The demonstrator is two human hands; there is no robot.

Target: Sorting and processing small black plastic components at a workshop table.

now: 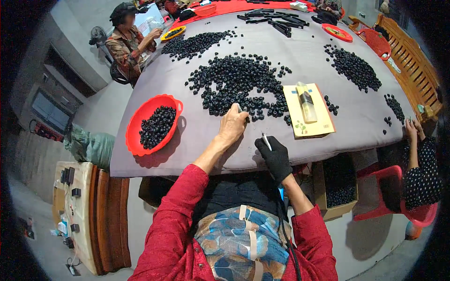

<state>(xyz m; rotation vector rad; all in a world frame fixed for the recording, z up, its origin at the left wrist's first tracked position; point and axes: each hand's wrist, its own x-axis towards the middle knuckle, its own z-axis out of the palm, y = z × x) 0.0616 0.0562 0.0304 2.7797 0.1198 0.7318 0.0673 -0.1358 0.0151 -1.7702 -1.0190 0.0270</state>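
Observation:
My bare left hand (pixel 233 123) is at the near edge of a large pile of small black round parts (pixel 229 77), many with a hole in the middle. Its fingers are closed together, and what they pinch is hidden. Something whitish shows at its fingertips. My right hand (pixel 275 160), in a black glove, grips a slim white pen-like tool (pixel 266 141) with its tip pointing up and left. To the left of my hands is a red scalloped plastic basket (pixel 134 122) holding more black parts. Right of the pile lies a yellow notebook (pixel 304 129) with a clear tube-shaped bottle (pixel 307 104) on it.
More piles of black parts lie on the grey-covered table (pixel 281 61). Black strips (pixel 281 25) lie at the far end. One person (pixel 129 42) sits at far left, another in dotted sleeves (pixel 422 173) at right. A box (pixel 340 187) of parts stands under the near edge.

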